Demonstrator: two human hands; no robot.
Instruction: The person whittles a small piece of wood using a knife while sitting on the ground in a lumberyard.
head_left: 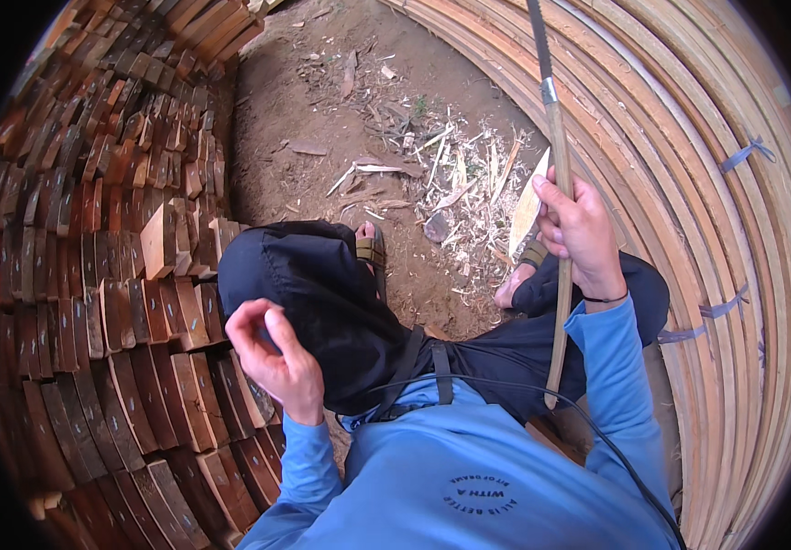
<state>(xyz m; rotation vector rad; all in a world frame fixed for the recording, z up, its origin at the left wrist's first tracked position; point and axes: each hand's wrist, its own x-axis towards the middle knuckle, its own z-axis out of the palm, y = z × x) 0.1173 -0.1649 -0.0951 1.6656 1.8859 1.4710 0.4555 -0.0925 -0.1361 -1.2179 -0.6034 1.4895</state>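
Note:
My right hand (582,225) is closed around the wooden handle of a long-handled knife (558,137). Its narrow dark blade points away from me and runs out of the picture at the top; a metal collar joins it to the handle. The handle's near end reaches down over my right thigh. Beside my right fingers is a pale, leaf-shaped piece of wood (526,206) with a pointed tip; I cannot tell whether the fingers grip it too. My left hand (276,357) is raised above my left thigh, fingers loosely curled, thumb apart, nothing visible in it.
Stacked boards (130,266) rise at the left, their cut ends toward me. Long pale planks (689,174) curve along the right side, with blue ties (748,154) on some. Wood shavings (473,183) cover the dirt ground (285,92) ahead. A dark cable (597,431) crosses my shirt.

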